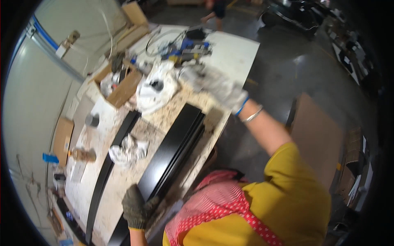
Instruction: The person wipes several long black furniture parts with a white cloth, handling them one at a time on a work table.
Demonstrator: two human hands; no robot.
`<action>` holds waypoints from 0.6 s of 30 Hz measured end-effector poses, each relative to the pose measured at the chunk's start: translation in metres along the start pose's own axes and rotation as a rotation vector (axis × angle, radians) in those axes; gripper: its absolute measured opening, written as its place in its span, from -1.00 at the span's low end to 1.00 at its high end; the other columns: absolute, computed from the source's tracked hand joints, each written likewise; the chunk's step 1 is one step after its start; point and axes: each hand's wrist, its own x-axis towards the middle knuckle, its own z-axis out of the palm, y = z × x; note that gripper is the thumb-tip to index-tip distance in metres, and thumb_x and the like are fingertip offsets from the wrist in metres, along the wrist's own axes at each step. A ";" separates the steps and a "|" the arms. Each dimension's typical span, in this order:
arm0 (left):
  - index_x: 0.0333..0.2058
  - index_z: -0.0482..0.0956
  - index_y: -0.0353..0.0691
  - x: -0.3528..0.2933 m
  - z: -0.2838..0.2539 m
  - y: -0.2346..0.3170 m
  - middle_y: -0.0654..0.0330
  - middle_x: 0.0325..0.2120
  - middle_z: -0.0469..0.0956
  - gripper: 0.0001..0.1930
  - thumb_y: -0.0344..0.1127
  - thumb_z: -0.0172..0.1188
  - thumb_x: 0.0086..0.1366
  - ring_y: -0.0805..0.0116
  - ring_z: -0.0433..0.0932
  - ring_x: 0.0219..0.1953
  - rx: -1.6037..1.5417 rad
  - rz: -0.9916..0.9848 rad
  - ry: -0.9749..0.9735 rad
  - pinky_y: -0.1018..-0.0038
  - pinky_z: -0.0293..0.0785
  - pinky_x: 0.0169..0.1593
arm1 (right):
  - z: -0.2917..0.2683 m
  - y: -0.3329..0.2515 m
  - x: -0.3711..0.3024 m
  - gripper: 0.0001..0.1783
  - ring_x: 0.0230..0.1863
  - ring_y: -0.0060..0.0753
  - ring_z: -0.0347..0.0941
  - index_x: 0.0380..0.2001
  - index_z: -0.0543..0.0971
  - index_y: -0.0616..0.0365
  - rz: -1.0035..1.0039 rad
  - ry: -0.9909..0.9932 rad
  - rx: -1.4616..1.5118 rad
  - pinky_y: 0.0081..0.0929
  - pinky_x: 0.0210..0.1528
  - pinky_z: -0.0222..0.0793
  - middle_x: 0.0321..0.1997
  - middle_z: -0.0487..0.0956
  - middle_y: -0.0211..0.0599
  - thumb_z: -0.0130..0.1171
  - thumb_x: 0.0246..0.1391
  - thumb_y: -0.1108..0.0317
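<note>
My left hand, in a dark knitted glove, grips the near part of a long glossy black panel, its thumb at the right edge. That panel lies on further black strips stacked along the table's right side. My right hand, in a whitish glove with a blue cuff, reaches over the far right part of the table; motion smears its fingers. Left of it lies a stained white cloth with a dark round thing on top. A crumpled white rag rests on a narrow black strip.
An open cardboard box of small items stands at the table's left. Blue power tools and cables lie at the far end. A grey cup and a bottle are near the left wall. A brown board stands at right.
</note>
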 end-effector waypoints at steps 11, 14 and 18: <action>0.06 0.43 -0.35 0.005 -0.008 0.018 -0.18 -0.12 0.55 -0.23 -0.08 0.48 -0.11 -0.12 0.55 -0.07 -0.063 -0.191 -0.082 0.16 0.47 0.03 | -0.045 0.014 0.015 -0.51 0.24 -0.35 0.32 0.11 0.43 0.25 0.096 -0.334 -0.368 -0.42 0.27 0.29 0.20 0.44 -0.25 0.23 0.08 0.55; 0.06 0.42 -0.35 0.004 -0.008 0.020 -0.17 -0.12 0.54 -0.22 -0.09 0.50 -0.11 -0.13 0.54 -0.08 -0.093 -0.217 -0.087 0.15 0.47 0.01 | -0.043 0.011 0.016 -0.54 0.19 -0.34 0.36 0.07 0.48 0.21 0.060 -0.422 -0.550 -0.47 0.26 0.30 0.13 0.46 -0.28 0.25 0.06 0.49; 0.06 0.42 -0.35 -0.001 -0.006 0.016 -0.16 -0.12 0.52 -0.20 -0.07 0.52 -0.13 -0.13 0.53 -0.09 -0.104 -0.215 -0.079 0.15 0.47 0.00 | -0.059 -0.016 -0.002 -0.53 0.11 -0.36 0.41 0.03 0.48 0.26 0.168 -0.550 -0.504 -0.45 0.19 0.35 0.09 0.47 -0.26 0.27 -0.01 0.50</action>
